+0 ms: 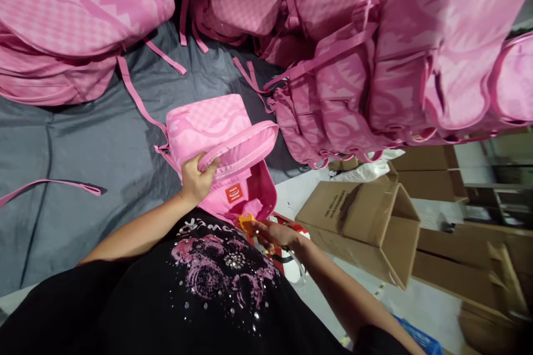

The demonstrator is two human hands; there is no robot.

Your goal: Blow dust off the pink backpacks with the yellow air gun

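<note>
A pink backpack (212,122) lies at the near edge of the grey-covered table, its main compartment unzipped and gaping toward me. Inside, a red label (234,193) shows on the pink lining. My left hand (197,180) is closed around the zippered rim of the opening, thumb on top, lifting the flap. Close to the lower edge of the bag, by my shirt, my right hand (268,233) grips a small yellow-orange tool (246,223). Its working end is not clear, so I cannot tell its exact kind.
Several pink backpacks are piled along the back and right of the table (83,150), and a large one (83,22) is at left. A loose pink strap (54,184) lies on the cover. An open cardboard box (353,222) and a blue crate (418,335) stand on the floor at right.
</note>
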